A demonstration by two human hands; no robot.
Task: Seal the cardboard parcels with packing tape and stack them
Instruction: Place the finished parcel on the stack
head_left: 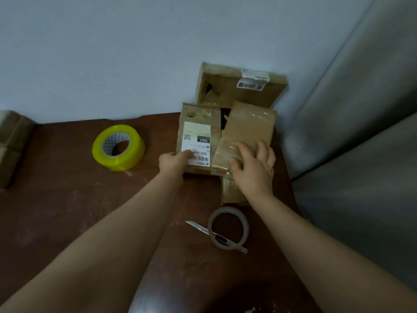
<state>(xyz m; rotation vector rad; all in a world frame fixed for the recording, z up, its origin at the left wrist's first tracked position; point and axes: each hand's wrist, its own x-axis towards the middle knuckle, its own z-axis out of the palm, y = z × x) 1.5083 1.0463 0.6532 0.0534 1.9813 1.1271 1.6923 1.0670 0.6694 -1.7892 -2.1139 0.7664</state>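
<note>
A white shipping label (198, 141) lay on the flat cardboard parcel (216, 125) at the back right of the brown surface (67, 199). It carried "090" in pale digits on a dark block, a small square code, a barcode strip and a printed string ending in "-090", its start covered by a thumb. The left grip (173, 162) grasped that parcel's near left corner, thumb on the label. The right grip (253, 168) lay released, fingers spread flat on the glossy clear tape across the taped parcel (248, 127) just beside it, which rested tilted over a lower box (230, 193). A third parcel (225, 91), torn at one spot, leaned on the wall behind them; its label (250, 83) was too small to read. A translucent yellow tape roll (118, 147) sat well to the left. Near the person, a thin brownish tape ring (246, 224) lay over a metal utility knife (195, 225). More cardboard (11, 143) showed at the left edge.
</note>
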